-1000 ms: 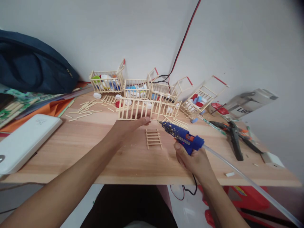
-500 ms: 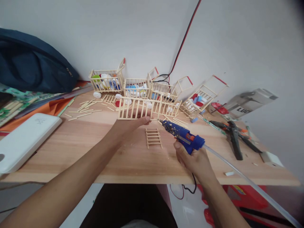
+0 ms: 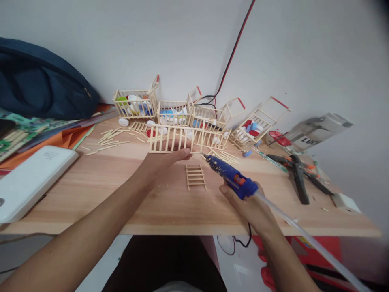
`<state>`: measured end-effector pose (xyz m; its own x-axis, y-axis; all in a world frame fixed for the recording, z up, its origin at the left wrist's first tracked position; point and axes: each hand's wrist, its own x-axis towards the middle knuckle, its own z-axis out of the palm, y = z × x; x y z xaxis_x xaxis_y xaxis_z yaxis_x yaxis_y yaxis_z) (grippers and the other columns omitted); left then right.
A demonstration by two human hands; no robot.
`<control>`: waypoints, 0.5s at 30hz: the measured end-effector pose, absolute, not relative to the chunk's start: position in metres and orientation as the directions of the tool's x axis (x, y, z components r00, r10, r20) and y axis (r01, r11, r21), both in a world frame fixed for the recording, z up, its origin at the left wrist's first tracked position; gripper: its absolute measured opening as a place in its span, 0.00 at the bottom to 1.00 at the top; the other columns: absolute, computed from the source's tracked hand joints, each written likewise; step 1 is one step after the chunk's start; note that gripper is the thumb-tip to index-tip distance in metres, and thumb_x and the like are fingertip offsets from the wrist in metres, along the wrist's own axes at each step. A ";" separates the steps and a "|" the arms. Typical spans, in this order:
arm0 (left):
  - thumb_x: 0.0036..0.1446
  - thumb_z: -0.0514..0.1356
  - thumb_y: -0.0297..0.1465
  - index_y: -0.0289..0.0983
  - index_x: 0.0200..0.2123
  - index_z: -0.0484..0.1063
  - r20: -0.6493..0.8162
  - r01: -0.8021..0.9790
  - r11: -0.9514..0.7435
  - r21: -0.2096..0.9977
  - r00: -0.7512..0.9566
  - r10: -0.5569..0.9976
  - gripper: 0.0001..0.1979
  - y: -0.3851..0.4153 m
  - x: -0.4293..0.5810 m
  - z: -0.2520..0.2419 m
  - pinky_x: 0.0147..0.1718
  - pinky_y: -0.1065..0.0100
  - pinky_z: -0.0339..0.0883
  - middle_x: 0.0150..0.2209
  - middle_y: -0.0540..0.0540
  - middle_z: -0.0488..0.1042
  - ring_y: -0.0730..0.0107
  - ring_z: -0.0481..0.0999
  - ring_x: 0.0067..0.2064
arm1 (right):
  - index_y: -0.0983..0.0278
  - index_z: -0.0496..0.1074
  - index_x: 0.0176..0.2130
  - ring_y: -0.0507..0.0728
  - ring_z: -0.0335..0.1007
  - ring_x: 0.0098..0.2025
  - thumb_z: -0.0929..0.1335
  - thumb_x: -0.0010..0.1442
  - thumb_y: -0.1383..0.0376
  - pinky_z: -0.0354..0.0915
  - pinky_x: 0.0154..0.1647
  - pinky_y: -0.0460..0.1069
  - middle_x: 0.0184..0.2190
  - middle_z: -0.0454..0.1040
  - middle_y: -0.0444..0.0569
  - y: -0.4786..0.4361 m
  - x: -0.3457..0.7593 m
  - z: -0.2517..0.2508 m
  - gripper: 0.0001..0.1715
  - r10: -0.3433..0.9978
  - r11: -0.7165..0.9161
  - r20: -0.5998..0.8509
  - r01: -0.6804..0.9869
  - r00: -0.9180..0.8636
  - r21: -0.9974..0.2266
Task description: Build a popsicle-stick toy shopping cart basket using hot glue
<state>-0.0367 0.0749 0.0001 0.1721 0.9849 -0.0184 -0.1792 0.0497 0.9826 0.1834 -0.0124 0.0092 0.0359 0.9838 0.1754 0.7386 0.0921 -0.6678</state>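
Observation:
My left hand (image 3: pixel 173 154) is closed on a wooden stick frame (image 3: pixel 172 140), a row of upright sticks between two long rails, held just above the table. In my right hand (image 3: pixel 247 205) is a blue glue gun (image 3: pixel 229 170), its nozzle pointing left at the frame's lower right corner. A clear glue stick (image 3: pixel 304 233) runs out of the gun's back end. Whether the nozzle touches the wood I cannot tell. Below the frame, a small ladder-like stick panel (image 3: pixel 196 177) lies flat on the table.
Several miniature stick carts, among them the leftmost cart (image 3: pixel 135 105), stand along the wall holding bottle caps. Loose sticks (image 3: pixel 106 140) lie left of the frame. A white power bank (image 3: pixel 36 182) rests at the left, black-handled pliers (image 3: pixel 299 178) at the right. A blue bag (image 3: pixel 45 77) sits behind.
The glue gun has rolled slightly in my right hand, its back end shifting a little left and down with the glue stick. The left hand keeps its hold on the frame.

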 end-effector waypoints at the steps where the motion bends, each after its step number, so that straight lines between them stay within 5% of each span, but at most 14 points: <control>1: 0.48 0.69 0.39 0.38 0.40 0.80 -0.031 -0.188 0.063 0.980 0.167 0.986 0.16 0.075 -0.036 0.000 0.49 0.60 0.73 0.42 0.45 0.81 0.61 0.80 0.43 | 0.60 0.66 0.26 0.53 0.65 0.20 0.68 0.56 0.51 0.59 0.21 0.45 0.18 0.69 0.42 -0.013 0.185 0.011 0.17 0.980 0.124 0.197 0.781 -0.001 -0.612; 9: 0.46 0.70 0.36 0.39 0.38 0.80 0.016 -0.307 0.034 0.951 0.158 0.987 0.14 0.077 -0.035 0.001 0.50 0.60 0.73 0.43 0.46 0.80 0.61 0.79 0.47 | 0.62 0.68 0.41 0.61 0.71 0.37 0.66 0.54 0.64 0.62 0.35 0.51 0.35 0.74 0.51 -0.008 0.224 0.006 0.11 0.905 0.184 0.397 0.982 -0.151 -0.045; 15: 0.46 0.71 0.35 0.39 0.40 0.80 0.006 -0.337 0.045 0.940 0.148 0.989 0.15 0.075 -0.036 0.003 0.51 0.60 0.74 0.44 0.46 0.80 0.62 0.79 0.47 | 0.62 0.67 0.40 0.63 0.70 0.36 0.65 0.56 0.60 0.59 0.30 0.51 0.35 0.74 0.53 -0.013 0.297 -0.002 0.12 0.869 -0.071 0.493 0.996 0.032 0.061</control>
<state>-0.0361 0.0750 0.0031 0.1476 0.9890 0.0059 -0.3369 0.0447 0.9405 0.2971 -0.0128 -0.0021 0.0322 0.8692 0.4934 0.9956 -0.0714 0.0607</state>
